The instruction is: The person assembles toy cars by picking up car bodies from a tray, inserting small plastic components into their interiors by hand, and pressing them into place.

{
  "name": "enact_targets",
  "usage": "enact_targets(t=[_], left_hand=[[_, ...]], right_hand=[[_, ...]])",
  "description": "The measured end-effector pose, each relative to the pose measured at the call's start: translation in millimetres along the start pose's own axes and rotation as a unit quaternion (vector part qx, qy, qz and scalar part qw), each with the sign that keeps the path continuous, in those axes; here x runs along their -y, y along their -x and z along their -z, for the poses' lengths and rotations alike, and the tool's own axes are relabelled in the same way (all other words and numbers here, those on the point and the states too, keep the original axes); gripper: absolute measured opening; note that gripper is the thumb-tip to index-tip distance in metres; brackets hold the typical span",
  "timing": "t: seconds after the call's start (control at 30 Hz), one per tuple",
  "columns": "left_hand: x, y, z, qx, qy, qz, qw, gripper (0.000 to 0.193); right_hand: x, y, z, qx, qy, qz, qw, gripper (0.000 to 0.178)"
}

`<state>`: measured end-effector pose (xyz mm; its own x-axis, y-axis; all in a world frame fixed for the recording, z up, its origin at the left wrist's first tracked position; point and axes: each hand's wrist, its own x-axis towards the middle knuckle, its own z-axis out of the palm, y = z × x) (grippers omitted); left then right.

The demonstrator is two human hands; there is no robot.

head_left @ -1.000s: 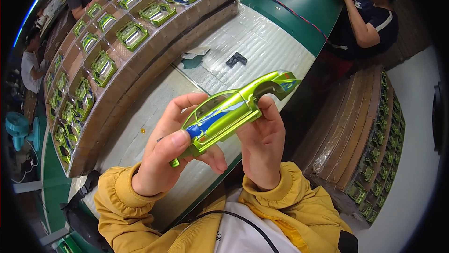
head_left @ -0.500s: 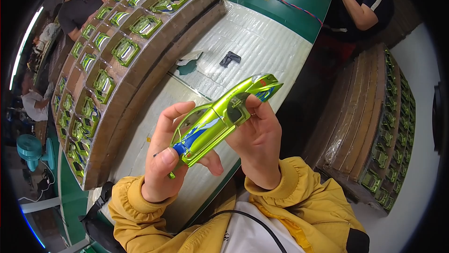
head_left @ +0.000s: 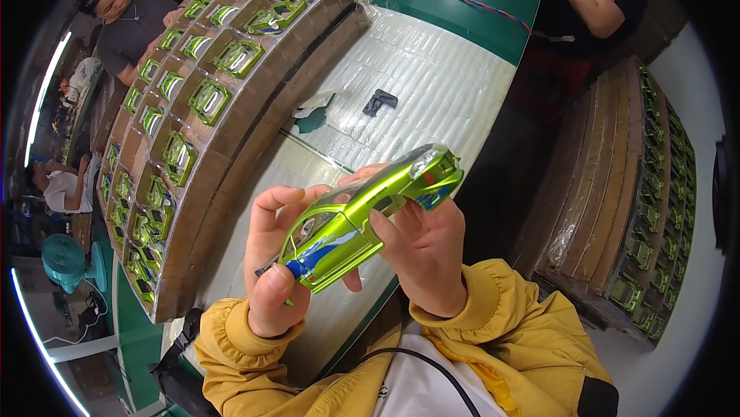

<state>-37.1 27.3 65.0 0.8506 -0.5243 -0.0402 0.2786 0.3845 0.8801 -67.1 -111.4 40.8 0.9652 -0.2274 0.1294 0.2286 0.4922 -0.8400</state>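
Both hands hold a shiny green toy car body shell point(head_left: 351, 224) with blue and white flame markings on its side. It slants over the worktable, its far right end raised. My left hand point(head_left: 270, 290) is closed on its lower left end, with the thumb on the near side beside the blue patch. My right hand point(head_left: 428, 251) grips the other end, its thumb at the open wheel arch and the other fingers partly hidden behind the shell. Beyond it, a small black L-shaped piece point(head_left: 380, 102) lies on the pale ribbed sheet point(head_left: 432, 70).
To the left stands a stack of cardboard compartment trays point(head_left: 223, 163) with several green shells. More stacked trays point(head_left: 593, 186) stand at right. Two people work across the table, a grey-shirted person point(head_left: 139, 12) and a dark-sleeved person point(head_left: 593, 1). A teal fan point(head_left: 65, 261) stands at left.
The shell has tilted and turned in my hands, showing more of its roof and right end. My right thumb has shifted left along the wheel arch. The whole view has swung slightly.
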Motion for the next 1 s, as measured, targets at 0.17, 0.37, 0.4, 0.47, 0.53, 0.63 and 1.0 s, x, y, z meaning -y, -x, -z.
enact_targets(t=[0.17,0.37,0.4,0.47,0.53,0.63,1.0], left_hand=[[-2,2,-3,0.000,0.008,0.002,1.000,0.066],[2,4,-3,-0.007,0.001,0.010,1.000,0.070],[4,4,-1,-0.007,0.005,0.005,1.000,0.071],[5,4,-3,-0.006,0.014,0.010,1.000,0.071],[6,5,-2,-0.009,0.021,0.013,1.000,0.072],[7,7,-1,-0.007,0.040,0.007,0.999,0.073],[3,9,-3,-0.011,0.048,-0.013,0.999,0.075]], right_hand=[[-1,0,-5,-0.011,-0.005,0.042,0.999,0.026],[1,0,-6,-0.020,0.027,0.079,0.996,0.021],[3,1,-6,-0.016,0.016,0.042,0.999,0.021],[-2,0,-7,-0.032,0.022,0.060,0.997,0.021],[-5,0,-7,-0.046,0.027,0.076,0.996,0.022],[-7,-4,-3,-0.044,0.089,0.128,0.987,0.024],[-3,-3,3,0.017,0.134,0.111,0.985,0.029]])
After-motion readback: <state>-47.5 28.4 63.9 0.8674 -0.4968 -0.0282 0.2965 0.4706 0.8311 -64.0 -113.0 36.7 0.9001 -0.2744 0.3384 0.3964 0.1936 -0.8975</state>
